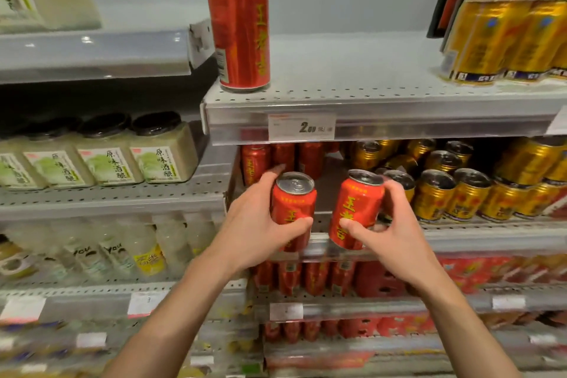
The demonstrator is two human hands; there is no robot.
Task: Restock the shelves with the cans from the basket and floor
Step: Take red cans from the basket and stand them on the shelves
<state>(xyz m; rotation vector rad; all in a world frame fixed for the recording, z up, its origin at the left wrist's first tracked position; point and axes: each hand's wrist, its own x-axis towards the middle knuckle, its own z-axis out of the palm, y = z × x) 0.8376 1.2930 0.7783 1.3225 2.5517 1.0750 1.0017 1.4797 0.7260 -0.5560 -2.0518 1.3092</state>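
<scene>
Each of my hands holds one red can with yellow lettering in front of the middle shelf (460,238). My left hand (257,224) grips an upright red can (293,204). My right hand (395,230) grips a second red can (357,205), tilted slightly left. Behind them, more red cans (254,163) stand at the back of that shelf. A single tall red can (239,31) stands alone at the left front of the upper shelf (399,95). The basket and floor are out of view.
Gold cans (466,193) fill the middle shelf's right side, and gold can packs (503,37) stand at the upper right. Jars with black lids (107,153) and pale bottles (122,248) fill the left shelves. Red cans (306,276) and cartons line the lower shelves. A price tag (302,127) hangs on the upper shelf's edge.
</scene>
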